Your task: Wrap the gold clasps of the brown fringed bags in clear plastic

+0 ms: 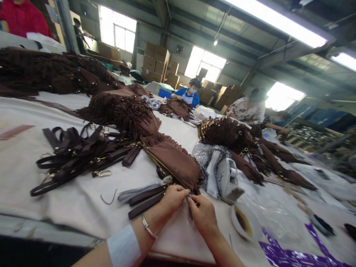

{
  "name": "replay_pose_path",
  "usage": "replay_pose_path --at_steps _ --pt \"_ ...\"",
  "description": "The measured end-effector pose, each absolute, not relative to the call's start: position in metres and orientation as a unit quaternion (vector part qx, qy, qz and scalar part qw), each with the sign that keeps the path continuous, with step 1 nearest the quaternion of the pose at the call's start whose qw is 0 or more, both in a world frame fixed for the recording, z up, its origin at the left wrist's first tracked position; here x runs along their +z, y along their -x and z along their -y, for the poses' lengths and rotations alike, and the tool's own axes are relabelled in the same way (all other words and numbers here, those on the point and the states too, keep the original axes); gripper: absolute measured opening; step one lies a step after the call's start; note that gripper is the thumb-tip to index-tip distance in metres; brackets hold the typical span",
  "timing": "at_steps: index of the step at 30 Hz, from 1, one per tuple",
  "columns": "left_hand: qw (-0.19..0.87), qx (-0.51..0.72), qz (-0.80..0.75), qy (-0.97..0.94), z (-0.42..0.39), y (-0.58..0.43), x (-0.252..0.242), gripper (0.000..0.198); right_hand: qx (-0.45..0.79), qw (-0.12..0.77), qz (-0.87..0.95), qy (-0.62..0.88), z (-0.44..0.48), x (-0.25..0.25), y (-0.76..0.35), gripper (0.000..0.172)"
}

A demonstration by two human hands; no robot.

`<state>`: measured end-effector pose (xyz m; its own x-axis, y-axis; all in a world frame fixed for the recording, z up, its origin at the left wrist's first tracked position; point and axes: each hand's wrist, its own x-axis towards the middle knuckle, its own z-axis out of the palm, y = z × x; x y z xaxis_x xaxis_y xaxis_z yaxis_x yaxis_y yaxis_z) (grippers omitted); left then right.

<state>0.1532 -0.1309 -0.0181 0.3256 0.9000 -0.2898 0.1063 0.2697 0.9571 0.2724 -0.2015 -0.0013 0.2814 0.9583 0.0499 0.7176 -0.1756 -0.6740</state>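
A brown fringed bag [174, 159] with a gold zipper along its edge lies in front of me. At its near corner, my left hand [174, 200] pinches the edge by a small gold metal fitting [188, 192]. Close against it, my right hand [204, 215] has thumb and fingers pressed together on a greyish wrapped piece, whose kind I cannot make out. Dark brown wrist straps [147, 205] and a strap in pale wrapping [143, 189] lie just left of my left hand. More dark straps with gold clasps [80, 155] are heaped farther left.
A tape dispenser [229, 178] stands right of the bag, with a tape roll [243, 222] nearer me. Piles of brown fringed bags [119, 111] lie across the white-covered table [75, 215]. Purple-printed plastic [292, 256] is at lower right. Co-workers [189, 94] sit beyond.
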Motion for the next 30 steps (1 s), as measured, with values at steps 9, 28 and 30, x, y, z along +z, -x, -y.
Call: replay_pose_path --at_steps 9,28,30 --pt "0.56 0.238 -0.383 -0.695 0.118 -0.129 -0.007 0.025 0.494 0.455 0.293 0.681 0.195 -0.018 -0.271 0.049" --pt "0.278 0.247 -0.394 -0.84 0.129 -0.138 -0.02 0.015 0.417 0.376 0.431 0.706 0.197 -0.008 -0.271 0.029" --pt "0.281 0.259 -0.41 -0.828 0.129 -0.139 -0.022 0.016 0.4 0.355 0.461 0.708 0.196 -0.004 -0.268 0.023"
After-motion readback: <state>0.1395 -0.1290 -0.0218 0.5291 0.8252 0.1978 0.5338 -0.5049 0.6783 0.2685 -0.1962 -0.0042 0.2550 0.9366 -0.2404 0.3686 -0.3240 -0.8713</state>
